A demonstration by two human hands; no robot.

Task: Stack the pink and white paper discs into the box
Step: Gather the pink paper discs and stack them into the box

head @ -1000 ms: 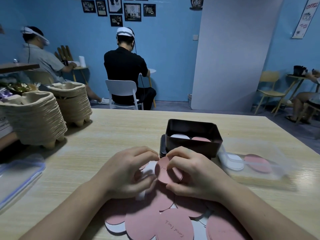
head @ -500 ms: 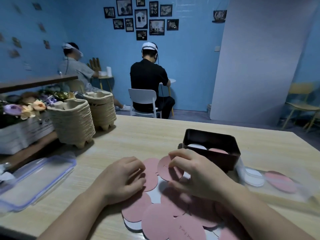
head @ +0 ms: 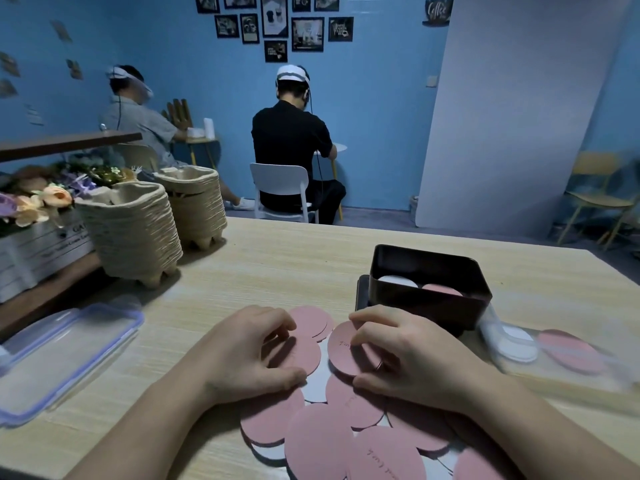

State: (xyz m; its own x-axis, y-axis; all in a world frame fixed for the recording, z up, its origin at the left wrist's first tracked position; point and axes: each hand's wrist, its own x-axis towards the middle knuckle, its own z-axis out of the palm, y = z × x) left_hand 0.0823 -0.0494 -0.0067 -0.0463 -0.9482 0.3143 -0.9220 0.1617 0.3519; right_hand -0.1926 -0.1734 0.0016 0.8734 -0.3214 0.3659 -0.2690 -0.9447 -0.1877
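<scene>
Pink and white paper discs [head: 346,441] lie spread in a loose pile on the light wooden table [head: 277,265], both hands in among them!
My right hand [head: 412,362] pinches a tilted pink disc with handwriting [head: 341,351], fingers on its far edge, thumb on the near one. My left hand [head: 249,355] curls over a flat pink disc [head: 301,355] just beside it. The dark rectangular box [head: 429,306] sits just beyond my right hand, a white disc [head: 396,281] and a pink one inside.

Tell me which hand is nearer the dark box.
Right. The right hand, pinching a tilted pink disc, sits just in front of the dark box, at its near-left corner. The left hand, curled over a flat pink disc, lies farther left.
</scene>
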